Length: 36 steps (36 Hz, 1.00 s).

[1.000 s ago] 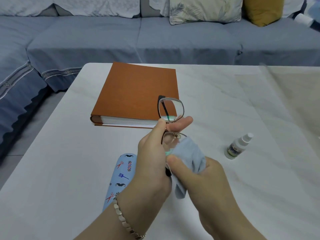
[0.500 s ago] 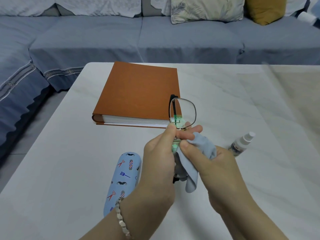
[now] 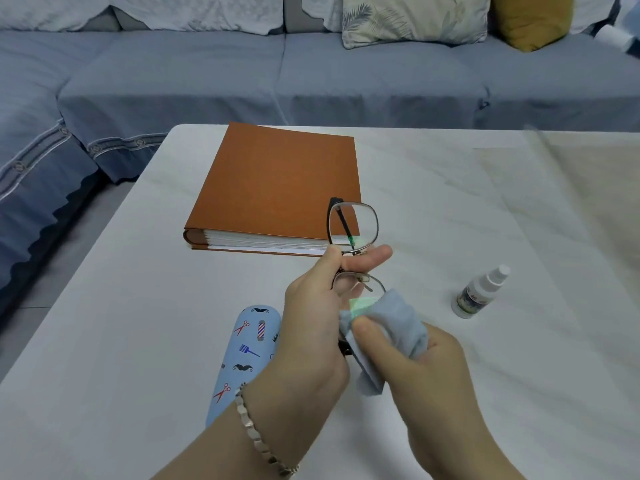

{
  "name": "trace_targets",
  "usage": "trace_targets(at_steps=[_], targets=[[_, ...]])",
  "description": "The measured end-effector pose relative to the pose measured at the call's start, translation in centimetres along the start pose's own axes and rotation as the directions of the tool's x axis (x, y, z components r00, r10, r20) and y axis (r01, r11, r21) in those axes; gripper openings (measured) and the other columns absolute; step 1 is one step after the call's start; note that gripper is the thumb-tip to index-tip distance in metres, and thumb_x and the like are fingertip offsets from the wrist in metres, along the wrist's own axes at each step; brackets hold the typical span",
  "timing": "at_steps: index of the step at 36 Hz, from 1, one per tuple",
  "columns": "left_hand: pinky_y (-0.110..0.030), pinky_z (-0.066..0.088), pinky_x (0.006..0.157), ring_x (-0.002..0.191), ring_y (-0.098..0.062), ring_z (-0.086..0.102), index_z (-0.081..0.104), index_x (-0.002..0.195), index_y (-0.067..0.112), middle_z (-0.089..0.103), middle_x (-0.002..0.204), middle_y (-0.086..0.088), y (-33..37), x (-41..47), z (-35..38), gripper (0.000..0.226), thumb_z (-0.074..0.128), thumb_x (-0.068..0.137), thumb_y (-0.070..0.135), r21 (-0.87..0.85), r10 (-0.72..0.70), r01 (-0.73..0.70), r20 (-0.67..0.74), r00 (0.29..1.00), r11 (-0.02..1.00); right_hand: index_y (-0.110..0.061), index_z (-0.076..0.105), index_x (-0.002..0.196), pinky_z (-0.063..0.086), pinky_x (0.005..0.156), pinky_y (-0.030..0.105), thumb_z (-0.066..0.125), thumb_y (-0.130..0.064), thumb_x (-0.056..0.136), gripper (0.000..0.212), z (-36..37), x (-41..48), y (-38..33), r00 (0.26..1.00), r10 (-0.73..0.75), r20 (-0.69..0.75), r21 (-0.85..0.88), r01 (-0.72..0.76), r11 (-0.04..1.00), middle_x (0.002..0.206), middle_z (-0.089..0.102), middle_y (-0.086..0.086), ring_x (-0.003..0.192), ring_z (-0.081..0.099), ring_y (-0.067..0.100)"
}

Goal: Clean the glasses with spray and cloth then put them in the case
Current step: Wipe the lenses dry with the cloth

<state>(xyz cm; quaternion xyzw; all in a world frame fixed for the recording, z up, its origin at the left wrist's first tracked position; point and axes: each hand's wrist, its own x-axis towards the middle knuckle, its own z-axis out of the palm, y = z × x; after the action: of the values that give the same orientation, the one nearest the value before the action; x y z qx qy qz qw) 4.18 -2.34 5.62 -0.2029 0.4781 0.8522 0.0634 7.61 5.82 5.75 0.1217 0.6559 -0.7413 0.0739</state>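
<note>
Wiping the near lens

Our left grip pinches the glasses at the bridge, above the desk's middle. Our right grip pinches the cloth round the near lens. We should rub lightly, both faces; the case lies by the near edge.

Glasses in left hand, right hand pinching cloth on lower lens.
</note>
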Motion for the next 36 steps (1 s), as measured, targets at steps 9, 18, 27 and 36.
trace_targets(at_steps=[9,18,27,36], targets=[[-0.043,0.044,0.079,0.084,-0.026,0.069,0.068,0.054,0.018,0.077,0.083,0.006,0.0,-0.7,-0.2,0.051,0.039,0.091,0.039,0.093,-0.082,0.079,0.029,0.996,0.993,-0.011,0.068,0.055,0.048,0.044,0.016,0.071,-0.004,0.071,0.018,-0.9,2.0,-0.7,0.993,0.067,0.097,0.024,-0.07,0.997,0.049,0.067,-0.001,0.046,0.063,0.009],[-0.032,0.054,0.072,0.091,-0.024,0.069,0.076,0.078,0.012,0.075,0.093,-0.007,0.3,-0.9,-0.2,0.043,0.041,0.091,0.035,0.041,-0.049,0.049,0.008,0.999,0.998,-0.016,0.067,0.045,0.044,0.042,0.013,0.069,-0.021,0.073,0.029,0.0,2.4,0.3,0.999,-0.036,-0.03,-0.027,0.035,0.999,0.043,0.059,-0.004,0.043,0.054,0.004],[-0.046,0.039,0.106,0.116,-0.028,0.057,0.076,0.081,0.007,0.063,0.121,-0.019,0.2,-0.4,0.8,0.041,0.043,0.09,0.031,-0.047,0.062,-0.064,-0.044,0.997,0.997,0.003,0.055,0.053,0.044,0.052,0.008,0.058,-0.031,0.083,0.046,0.6,1.7,1.4,0.992,-0.03,-0.122,0.097,0.042,0.994,0.055,0.052,0.019,0.058,0.052,0.016],[-0.034,0.033,0.11,0.11,-0.009,0.056,0.076,0.07,0.017,0.076,0.088,0.009,0.0,0.4,1.3,0.044,0.041,0.092,0.033,-0.082,0.041,-0.05,-0.115,0.993,0.995,-0.016,0.054,0.039,0.032,0.04,0.011,0.057,-0.026,0.084,0.046,1.3,0.7,1.3,0.987,-0.008,-0.16,0.103,0.025,0.994,0.037,0.046,-0.005,0.039,0.037,0.007]])
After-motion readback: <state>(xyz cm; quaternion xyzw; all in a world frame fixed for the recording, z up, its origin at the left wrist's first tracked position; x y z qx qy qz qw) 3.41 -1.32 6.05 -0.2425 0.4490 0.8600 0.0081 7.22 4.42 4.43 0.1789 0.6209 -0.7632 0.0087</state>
